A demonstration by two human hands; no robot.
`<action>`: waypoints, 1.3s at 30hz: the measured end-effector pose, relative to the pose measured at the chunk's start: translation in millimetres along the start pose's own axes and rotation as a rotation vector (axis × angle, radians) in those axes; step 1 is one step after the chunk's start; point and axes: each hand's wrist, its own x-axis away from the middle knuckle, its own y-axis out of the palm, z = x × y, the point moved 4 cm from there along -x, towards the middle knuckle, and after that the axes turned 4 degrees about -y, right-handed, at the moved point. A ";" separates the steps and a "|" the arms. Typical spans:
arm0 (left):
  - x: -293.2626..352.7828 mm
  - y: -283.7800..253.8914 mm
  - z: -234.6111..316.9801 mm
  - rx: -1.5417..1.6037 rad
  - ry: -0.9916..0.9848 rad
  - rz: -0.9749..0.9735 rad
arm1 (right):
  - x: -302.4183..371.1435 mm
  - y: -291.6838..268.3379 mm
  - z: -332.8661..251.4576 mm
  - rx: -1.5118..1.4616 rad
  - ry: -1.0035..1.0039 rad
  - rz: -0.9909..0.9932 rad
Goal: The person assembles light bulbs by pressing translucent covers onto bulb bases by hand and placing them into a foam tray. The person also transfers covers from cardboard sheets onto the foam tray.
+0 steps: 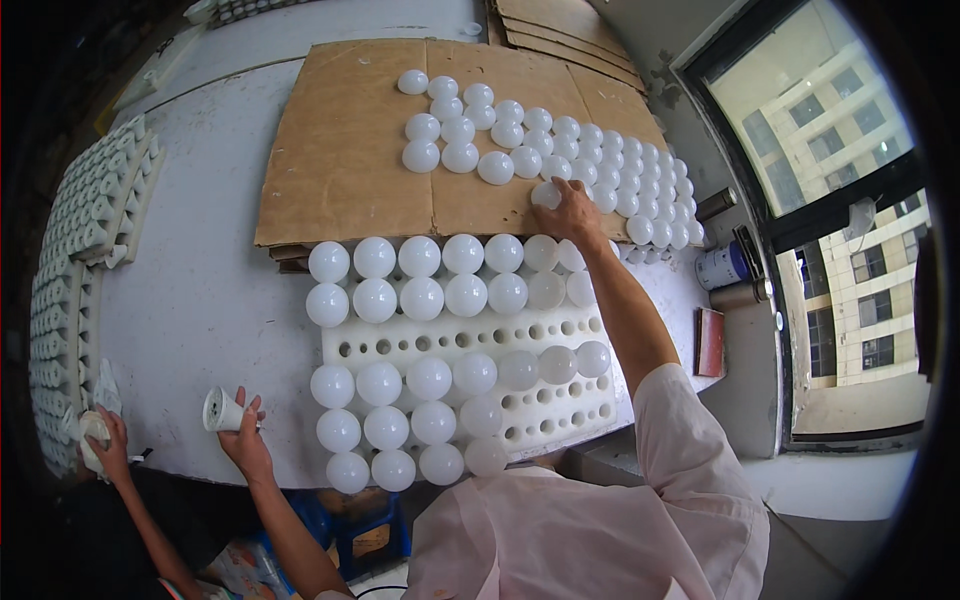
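The big white counter [200, 290] holds everything. On its far side lies a flat brown cardboard sheet [350, 150] with many loose white round plastic bulb covers [560, 150] spread over its right part. Nearer to the person sits a white foam tray with round holes [460, 340], and more of the same white balls sit in rows in it. Long rows of white bulb bases [80, 230] lie along the left edge of the counter.

The right hand [570, 212] reaches far out over the cardboard, and its grip is closed on one white round cover [546, 194] at the edge of the loose pile. The left hand [245, 440] is at the near edge of the counter, and its grip is closed around a small white cone-shaped bulb base [222, 410].

Another person's hand [105, 445] rests at the far left by a small white piece.
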 end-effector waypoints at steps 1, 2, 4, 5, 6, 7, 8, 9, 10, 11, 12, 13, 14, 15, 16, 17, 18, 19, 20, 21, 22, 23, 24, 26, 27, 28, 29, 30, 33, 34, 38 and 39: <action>19.5 -10.9 6.0 -0.008 0.013 0.007 | -3.5 -2.1 -4.0 -0.015 -0.006 0.001; 39.3 -20.5 5.8 -0.024 -0.064 -0.048 | -5.6 -0.1 -5.8 0.007 -0.008 -0.049; 72.7 -25.7 10.1 -0.048 -0.132 -0.109 | -8.2 -1.6 -1.6 0.020 -0.017 -0.133; 93.2 -24.0 15.0 0.028 -0.085 -0.099 | -4.3 -5.8 2.2 0.008 -0.017 -0.136; 109.7 -19.0 20.1 0.105 -0.041 -0.095 | -0.3 -15.4 8.2 -0.114 -0.041 -0.041; 124.1 -14.8 24.0 0.096 -0.041 -0.097 | 4.9 -22.1 17.0 -0.233 -0.064 0.050; 137.2 -6.5 29.0 0.127 -0.023 -0.173 | 10.0 -24.2 33.0 -0.445 -0.212 0.288; 149.4 3.9 32.9 0.159 -0.008 -0.253 | 18.3 -25.5 55.9 -0.444 -0.197 0.288; 163.3 7.7 37.6 0.150 -0.007 -0.246 | 34.8 -31.6 60.4 -0.952 -0.126 0.149; 173.3 24.5 41.0 0.182 -0.023 -0.381 | 51.9 -34.6 68.6 -1.448 -0.038 0.005; 183.0 43.1 42.4 0.215 -0.041 -0.518 | 69.0 -35.6 83.3 -1.609 -0.106 -0.020; 190.8 57.7 43.0 0.211 -0.040 -0.522 | 88.1 -37.8 92.7 -1.613 -0.103 -0.016; 200.0 78.5 41.2 0.264 -0.111 -0.646 | 108.3 -43.3 98.7 -1.598 -0.182 -0.020; 209.1 100.6 40.0 0.316 -0.183 -0.769 | 128.1 -49.6 102.4 -1.582 -0.262 -0.022; 216.9 120.8 37.9 0.311 -0.243 -0.836 | 148.3 -54.3 102.5 -1.539 -0.277 -0.092; 224.4 142.2 35.8 0.306 -0.303 -0.900 | 167.5 -56.3 102.5 -1.495 -0.293 -0.161; 232.9 167.3 36.1 0.255 -0.302 -0.970 | 186.9 -51.9 105.9 -1.510 -0.251 -0.248; 238.5 186.1 35.6 0.198 -0.298 -1.028 | 204.0 -45.3 98.1 -1.517 -0.254 -0.307; 239.1 199.7 29.0 0.133 -0.307 -1.123 | 220.5 -42.1 89.2 -1.525 -0.282 -0.337; 240.8 210.0 23.8 0.067 -0.315 -1.215 | 237.8 -42.3 79.6 -1.493 -0.302 -0.382; 243.6 224.9 26.4 0.064 -0.313 -1.223 | 248.0 -41.1 72.2 -1.338 -0.487 -0.305; 249.9 238.2 30.8 -0.015 -0.282 -1.242 | 259.4 -43.0 63.2 -1.236 -0.518 -0.296; 253.6 246.0 33.6 -0.094 -0.250 -1.257 | 269.4 -43.3 53.8 -1.251 -0.534 -0.321; 255.2 252.0 35.7 -0.161 -0.207 -1.268 | 279.8 -48.3 41.3 -1.265 -0.551 -0.339; 256.0 253.0 36.2 -0.226 -0.170 -1.273 | 283.3 -53.3 34.0 -1.222 -0.629 -0.343; 256.7 253.2 37.5 -0.227 -0.167 -1.273 | 286.8 -56.6 28.4 -1.178 -0.703 -0.345; 257.4 252.2 37.1 -0.263 -0.190 -1.271 | 288.1 -57.0 25.4 -1.177 -0.707 -0.346; 257.6 250.5 36.4 -0.299 -0.214 -1.266 | 289.8 -56.1 21.4 -1.185 -0.719 -0.390; 255.5 244.2 38.7 -0.328 -0.163 -1.262 | 291.4 -53.1 10.9 -1.163 -0.759 -0.470; 255.0 241.4 39.9 -0.325 -0.162 -1.250 | 291.9 -51.5 7.1 -1.133 -0.777 -0.496; 254.4 230.8 43.0 -0.328 -0.280 -1.212 | 294.4 -47.6 -7.0 -1.079 -0.835 -0.513; 254.4 228.4 43.4 -0.325 -0.292 -1.210 | 294.9 -44.6 -10.3 -1.058 -0.848 -0.517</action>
